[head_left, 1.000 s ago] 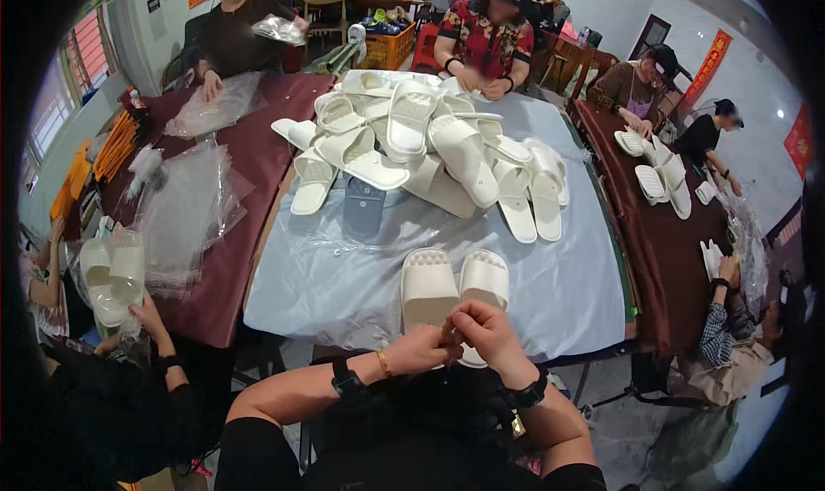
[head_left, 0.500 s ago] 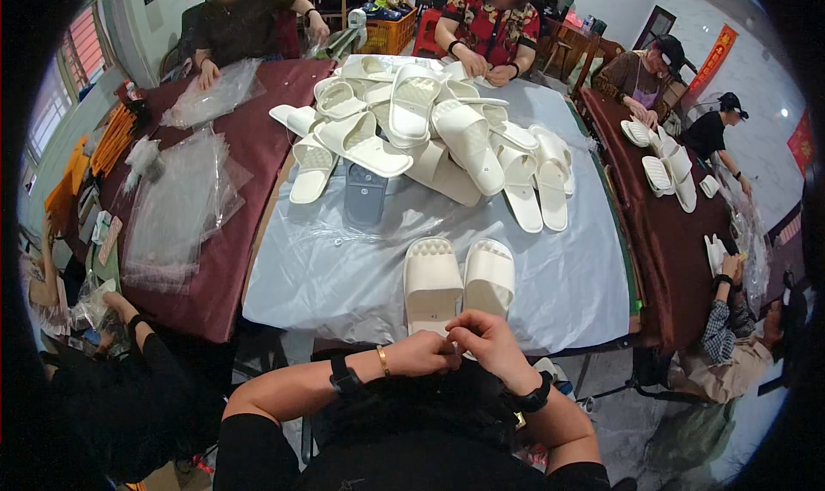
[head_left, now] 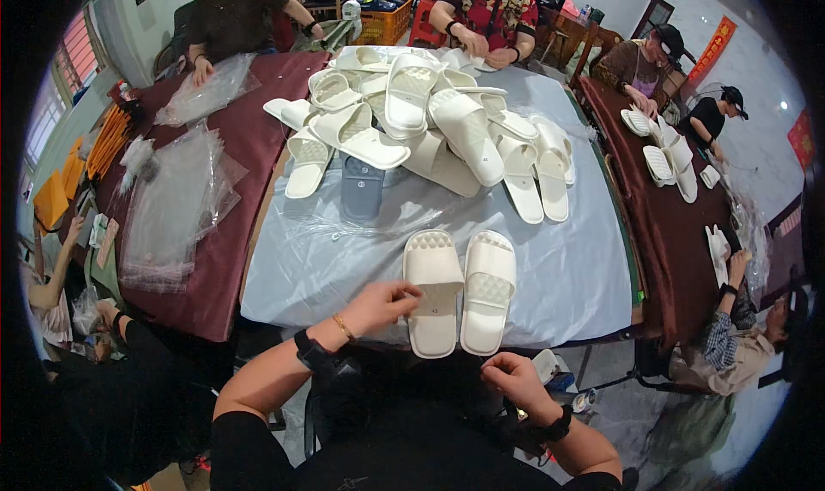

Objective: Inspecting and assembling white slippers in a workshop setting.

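Note:
Side by side at the near edge of the sheeted table lie two cream slide slippers, the left slipper [head_left: 432, 332] and the right slipper [head_left: 482, 328], toes pointing away from me. My left hand [head_left: 378, 307] is at the outer side of the left slipper, its fingers apart and slightly bent, holding nothing visible. Just below the right slipper's heel, my right hand [head_left: 519, 383] has thumb and fingers drawn together; anything between them is too small to make out. Farther back rises a heap of cream slippers [head_left: 412, 87], with one grey-blue slipper [head_left: 362, 194] at its front.
Clear plastic bags [head_left: 172, 207] lie on the dark red cloth [head_left: 228, 250] at the left. Across the table a person [head_left: 490, 18] handles a slipper. More people work at the right-hand table [head_left: 657, 250], where several slippers lie. A yellow crate [head_left: 384, 25] stands behind.
My hands, together over the slippers' heels before, have parted. The left went left and forward, the right went right and back toward me. Both slippers' heels now show.

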`<state>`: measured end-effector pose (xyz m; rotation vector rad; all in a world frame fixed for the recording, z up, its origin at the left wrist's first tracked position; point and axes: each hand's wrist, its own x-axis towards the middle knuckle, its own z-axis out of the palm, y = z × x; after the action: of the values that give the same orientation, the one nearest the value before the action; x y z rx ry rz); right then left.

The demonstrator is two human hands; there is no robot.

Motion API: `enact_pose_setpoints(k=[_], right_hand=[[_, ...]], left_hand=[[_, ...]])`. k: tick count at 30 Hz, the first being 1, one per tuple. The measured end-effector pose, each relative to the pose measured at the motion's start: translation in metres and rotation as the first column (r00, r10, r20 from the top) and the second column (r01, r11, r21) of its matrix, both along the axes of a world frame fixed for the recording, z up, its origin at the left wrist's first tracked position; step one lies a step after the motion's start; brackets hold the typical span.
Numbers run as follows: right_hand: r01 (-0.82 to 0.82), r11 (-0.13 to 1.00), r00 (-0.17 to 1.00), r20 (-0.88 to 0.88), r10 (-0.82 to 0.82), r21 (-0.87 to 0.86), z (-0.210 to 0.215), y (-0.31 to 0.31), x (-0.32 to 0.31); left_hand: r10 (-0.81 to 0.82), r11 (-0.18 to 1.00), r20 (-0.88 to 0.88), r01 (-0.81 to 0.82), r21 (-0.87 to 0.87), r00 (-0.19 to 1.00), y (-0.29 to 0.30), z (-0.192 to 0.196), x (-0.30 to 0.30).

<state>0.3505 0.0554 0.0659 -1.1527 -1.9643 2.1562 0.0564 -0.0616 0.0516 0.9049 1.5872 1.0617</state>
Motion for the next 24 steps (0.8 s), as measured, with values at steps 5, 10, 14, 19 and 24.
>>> enact_pose_setpoints(k=[5, 10, 14, 19, 24], right_hand=[[0.140, 0.989, 0.989, 0.045, -0.138, -0.041, -0.012, 0.001, 0.001], [0.149, 0.988, 0.988, 0.022, -0.150, 0.043, 0.002, 0.002, -0.035], [0.129, 0.990, 0.991, -0.025, -0.128, 0.058, 0.006, 0.006, -0.072], [0.141, 0.990, 0.987, -0.080, -0.142, -0.019, -0.004, 0.010, -0.099], [0.123, 0.992, 0.989, -0.086, -0.124, -0.014, -0.023, 0.012, -0.110]], left_hand=[[0.073, 0.997, -0.053, -0.071, 0.041, 0.996, 0.005, 0.003, -0.017], [0.128, 0.988, -0.204, -0.106, 0.112, 0.971, 0.014, 0.008, -0.026], [0.170, 0.985, -0.358, -0.145, 0.097, 0.918, 0.026, -0.001, -0.037], [0.198, 0.980, -0.554, -0.159, 0.119, 0.808, 0.050, -0.012, -0.051], [0.212, 0.975, -0.731, -0.196, 0.110, 0.649, 0.069, -0.020, -0.062]])
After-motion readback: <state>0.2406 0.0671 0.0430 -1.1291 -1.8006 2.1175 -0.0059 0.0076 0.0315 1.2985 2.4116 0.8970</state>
